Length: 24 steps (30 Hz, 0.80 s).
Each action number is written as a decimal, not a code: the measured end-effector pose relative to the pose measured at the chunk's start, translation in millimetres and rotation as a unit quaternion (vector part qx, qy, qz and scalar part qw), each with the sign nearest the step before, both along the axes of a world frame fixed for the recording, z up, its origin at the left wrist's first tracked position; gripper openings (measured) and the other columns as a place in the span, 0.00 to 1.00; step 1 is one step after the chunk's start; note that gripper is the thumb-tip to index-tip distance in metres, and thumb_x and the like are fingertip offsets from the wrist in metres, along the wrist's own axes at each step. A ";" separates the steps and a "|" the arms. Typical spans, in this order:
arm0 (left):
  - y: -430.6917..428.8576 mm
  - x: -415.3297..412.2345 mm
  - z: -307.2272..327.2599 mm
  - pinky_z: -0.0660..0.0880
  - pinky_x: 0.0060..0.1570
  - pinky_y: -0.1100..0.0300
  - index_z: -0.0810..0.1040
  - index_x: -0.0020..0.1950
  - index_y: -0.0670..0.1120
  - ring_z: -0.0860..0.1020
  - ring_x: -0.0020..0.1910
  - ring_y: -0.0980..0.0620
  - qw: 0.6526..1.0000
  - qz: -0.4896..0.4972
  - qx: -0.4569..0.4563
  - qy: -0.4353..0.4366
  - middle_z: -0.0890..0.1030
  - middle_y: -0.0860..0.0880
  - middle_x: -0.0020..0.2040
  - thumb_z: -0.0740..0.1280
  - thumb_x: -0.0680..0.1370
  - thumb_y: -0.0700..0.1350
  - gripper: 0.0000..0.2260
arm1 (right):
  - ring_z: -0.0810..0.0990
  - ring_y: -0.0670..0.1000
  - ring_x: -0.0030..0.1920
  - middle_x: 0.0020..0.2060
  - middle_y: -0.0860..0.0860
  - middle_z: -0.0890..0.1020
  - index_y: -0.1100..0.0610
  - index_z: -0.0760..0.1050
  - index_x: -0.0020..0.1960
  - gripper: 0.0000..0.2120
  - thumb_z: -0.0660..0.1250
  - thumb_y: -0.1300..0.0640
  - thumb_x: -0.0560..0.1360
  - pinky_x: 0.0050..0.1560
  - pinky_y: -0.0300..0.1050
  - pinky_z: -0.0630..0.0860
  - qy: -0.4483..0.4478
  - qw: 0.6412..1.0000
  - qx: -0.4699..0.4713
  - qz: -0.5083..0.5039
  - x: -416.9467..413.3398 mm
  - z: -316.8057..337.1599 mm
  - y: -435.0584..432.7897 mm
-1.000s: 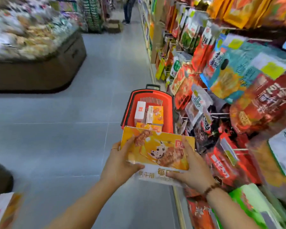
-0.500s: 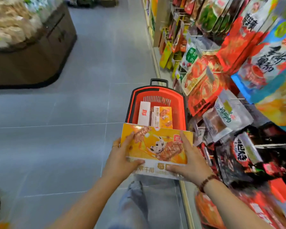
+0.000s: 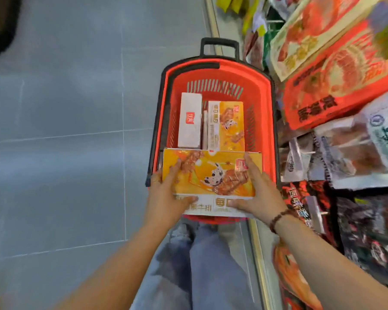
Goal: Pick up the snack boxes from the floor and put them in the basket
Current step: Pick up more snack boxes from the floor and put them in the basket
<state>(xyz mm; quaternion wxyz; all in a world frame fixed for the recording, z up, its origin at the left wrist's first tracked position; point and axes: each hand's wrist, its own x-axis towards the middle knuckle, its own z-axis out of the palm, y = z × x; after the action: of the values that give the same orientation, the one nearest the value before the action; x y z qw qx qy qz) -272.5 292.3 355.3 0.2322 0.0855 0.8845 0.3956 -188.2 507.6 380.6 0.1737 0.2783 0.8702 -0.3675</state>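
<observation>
- red basket (image 3: pixel 264 121) holds a white box (image 3: pixel 189 120) and an orange box (image 3: pixel 226 126) side by side
- left hand (image 3: pixel 166 198) and right hand (image 3: pixel 259 195) clasp an orange snack box (image 3: pixel 213 175) over its near end
- box writing too blurred to read

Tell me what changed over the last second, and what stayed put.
The orange snack box, gripped by the left hand and right hand, has come forward over the near end of the red basket; the view now tips down onto it. Nothing was let go. The white box and orange box inside stayed standing side by side.
</observation>
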 end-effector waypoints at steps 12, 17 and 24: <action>47.4 -37.9 -122.3 0.72 0.59 0.50 0.71 0.68 0.55 0.73 0.60 0.46 0.995 -0.045 -0.085 0.037 0.73 0.48 0.63 0.75 0.66 0.55 0.32 | 0.61 0.54 0.73 0.73 0.54 0.62 0.37 0.60 0.71 0.37 0.73 0.44 0.67 0.72 0.53 0.61 -0.005 1.000 0.003 -0.011 -31.0 -138.5 49.4; 51.7 -30.6 -149.5 0.70 0.61 0.47 0.72 0.66 0.58 0.67 0.65 0.42 0.988 -0.094 -0.117 0.026 0.65 0.53 0.72 0.75 0.66 0.57 0.30 | 0.63 0.53 0.69 0.69 0.53 0.58 0.41 0.63 0.70 0.39 0.78 0.50 0.64 0.69 0.41 0.59 -0.021 1.000 0.014 0.005 -32.2 -160.2 47.9; 50.5 -22.9 -155.1 0.72 0.55 0.48 0.67 0.69 0.62 0.61 0.65 0.43 0.982 -0.124 -0.143 0.019 0.54 0.59 0.75 0.73 0.69 0.55 0.30 | 0.66 0.53 0.64 0.64 0.51 0.57 0.39 0.61 0.71 0.43 0.79 0.49 0.62 0.66 0.43 0.65 -0.028 0.999 0.046 0.001 -23.2 -175.9 36.6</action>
<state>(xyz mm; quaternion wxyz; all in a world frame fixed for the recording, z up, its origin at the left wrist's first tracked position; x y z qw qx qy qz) -295.4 342.9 200.1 0.2726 0.1680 0.9188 0.2309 -211.4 544.2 204.8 0.1854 0.2956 0.8810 -0.3194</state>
